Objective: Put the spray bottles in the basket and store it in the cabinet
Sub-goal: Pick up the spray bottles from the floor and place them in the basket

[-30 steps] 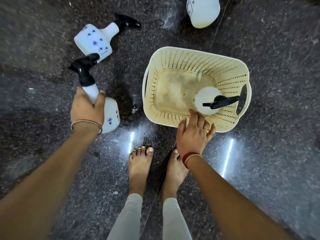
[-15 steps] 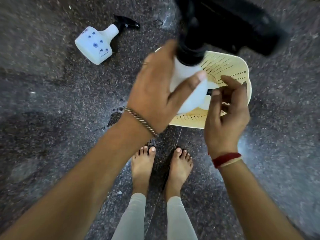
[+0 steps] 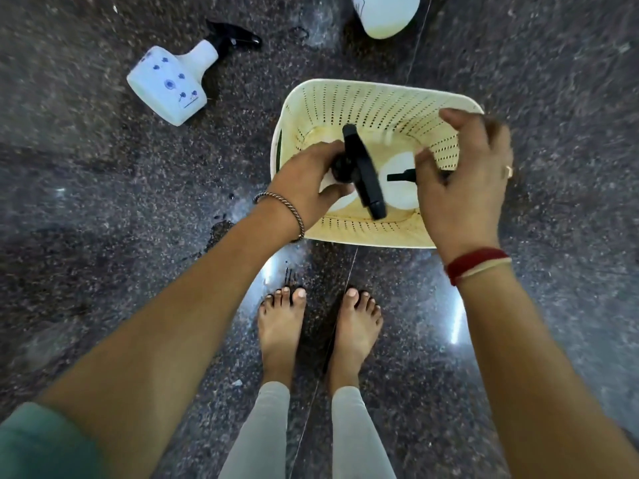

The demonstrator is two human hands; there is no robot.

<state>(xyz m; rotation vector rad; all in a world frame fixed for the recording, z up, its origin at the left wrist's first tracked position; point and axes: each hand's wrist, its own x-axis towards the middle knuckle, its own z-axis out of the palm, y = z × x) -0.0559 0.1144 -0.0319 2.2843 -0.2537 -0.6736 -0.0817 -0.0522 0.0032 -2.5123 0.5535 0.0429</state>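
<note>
The cream basket [image 3: 366, 98] sits on the dark speckled floor [image 3: 103, 202], just ahead of the person's bare feet [image 3: 281, 326]. Inside it, against the near wall, stand two white spray bottles with black trigger heads. The one toward the left of the basket [image 3: 363, 171] is clasped at its neck by the left hand [image 3: 304, 188], fingers wrapped around it so the grip is closed on the bottle; its long black trigger points back toward the feet. The second bottle [image 3: 397, 188] stands upright just to the right of the first, its small black nozzle partly hidden. The right hand [image 3: 463, 181] hovers over the basket's right side, fingers spread and loosely curled, its grip wide and holding nothing; I cannot tell whether a fingertip brushes the second bottle.

Outside the basket, off to its left and farther from the feet, a third bottle [image 3: 173, 81] with blue flower marks lies on its side on the floor. Beyond the basket's far rim, at the top edge of view, the rounded bottom of a fourth white bottle [image 3: 385, 13] shows, well apart from the basket.
</note>
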